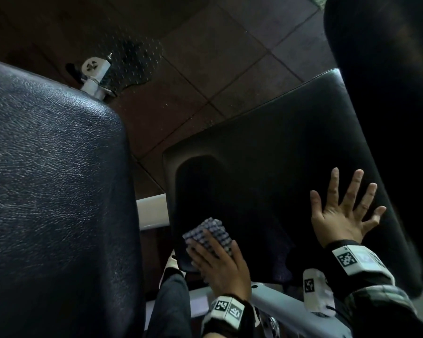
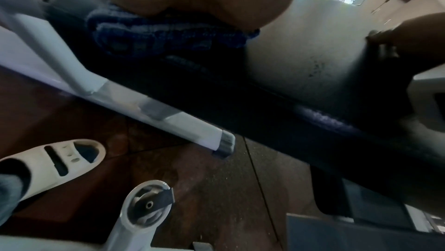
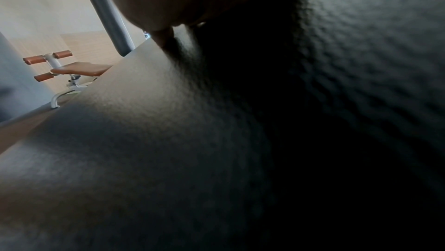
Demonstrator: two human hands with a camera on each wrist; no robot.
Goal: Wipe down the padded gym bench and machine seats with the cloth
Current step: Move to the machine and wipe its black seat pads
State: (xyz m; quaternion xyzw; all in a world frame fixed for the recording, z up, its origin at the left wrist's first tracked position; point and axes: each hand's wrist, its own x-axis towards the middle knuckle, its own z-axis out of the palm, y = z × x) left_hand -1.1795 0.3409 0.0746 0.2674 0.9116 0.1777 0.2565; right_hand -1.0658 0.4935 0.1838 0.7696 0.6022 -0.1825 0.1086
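Blue-white checked cloth [image 1: 206,236] bunched on near-left edge of black padded seat [image 1: 266,147]; second black textured pad [image 1: 47,167] alongside, left.

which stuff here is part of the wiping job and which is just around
Job: cloth, left hand pressing it, right hand flat on black seat pad, large padded cushion.
Just around: white frame tube, brown bench, floor tiles.

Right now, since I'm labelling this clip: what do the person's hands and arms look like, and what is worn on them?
Both hands are bare, with no gloves. The left hand has a black wrist strap carrying white blocks printed with black square markers. The right hand has a similar marker band, and behind it a dark, camouflage-like sleeve.
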